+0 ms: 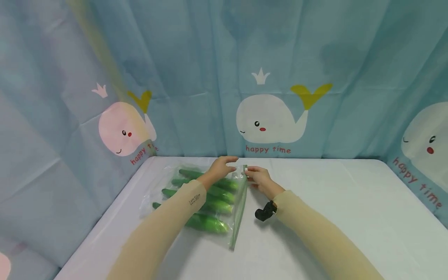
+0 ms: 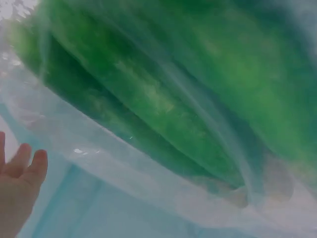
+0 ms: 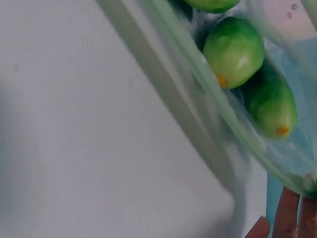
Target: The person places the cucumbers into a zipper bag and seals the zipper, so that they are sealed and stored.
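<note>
A clear plastic zip bag [image 1: 148, 200] lies on the table with several green cucumbers [image 1: 210, 223] side by side inside. Its green zip strip [image 1: 240, 206] runs along the right edge. At the far end of that strip, my right hand [image 1: 259, 177] pinches the bag's corner. In the right wrist view, the fingers [image 3: 286, 213] are at the strip's end and cucumber tips [image 3: 235, 52] show through the plastic. My left hand [image 1: 218, 170] is over the far right part of the bag, thumb and fingers apart, holding nothing. Its fingers [image 2: 22, 166] show beside the bag edge.
The white table [image 1: 332, 202] ends at a light blue curtain [image 1: 196, 77] printed with whales, which stands behind and at both sides. A small black device [image 1: 266, 212] sits on the right wrist. Both beige sleeves reach in from the front.
</note>
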Tool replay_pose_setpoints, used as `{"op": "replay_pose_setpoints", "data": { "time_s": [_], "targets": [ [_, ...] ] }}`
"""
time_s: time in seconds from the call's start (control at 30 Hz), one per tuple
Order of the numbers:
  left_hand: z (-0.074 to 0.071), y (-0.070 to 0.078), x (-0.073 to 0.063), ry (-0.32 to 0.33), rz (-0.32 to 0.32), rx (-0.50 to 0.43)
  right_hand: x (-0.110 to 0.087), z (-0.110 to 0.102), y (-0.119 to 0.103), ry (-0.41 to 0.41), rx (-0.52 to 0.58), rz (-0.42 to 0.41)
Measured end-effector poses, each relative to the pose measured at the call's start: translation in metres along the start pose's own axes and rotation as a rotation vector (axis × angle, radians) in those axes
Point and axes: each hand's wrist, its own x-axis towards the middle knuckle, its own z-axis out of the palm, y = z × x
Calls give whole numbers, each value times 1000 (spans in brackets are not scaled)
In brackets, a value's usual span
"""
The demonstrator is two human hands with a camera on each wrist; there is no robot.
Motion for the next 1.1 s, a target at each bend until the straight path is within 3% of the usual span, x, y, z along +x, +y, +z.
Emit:
{"op": "replay_pose_setpoints", "data": {
  "time_s": [0.23, 0.43, 0.8, 1.1],
  "targets": [
    [2, -18, 23, -79, 8, 24, 3, 0, 4, -58, -28, -66],
    [2, -22, 32, -100, 3, 22, 3, 1, 3, -41, -32, -47],
    [9, -22, 42, -75, -36, -60, 1, 1, 1, -21, -44, -30],
    [12, -17, 43, -52, -51, -43, 2, 3, 4, -21, -73, -50]
  ]
}}
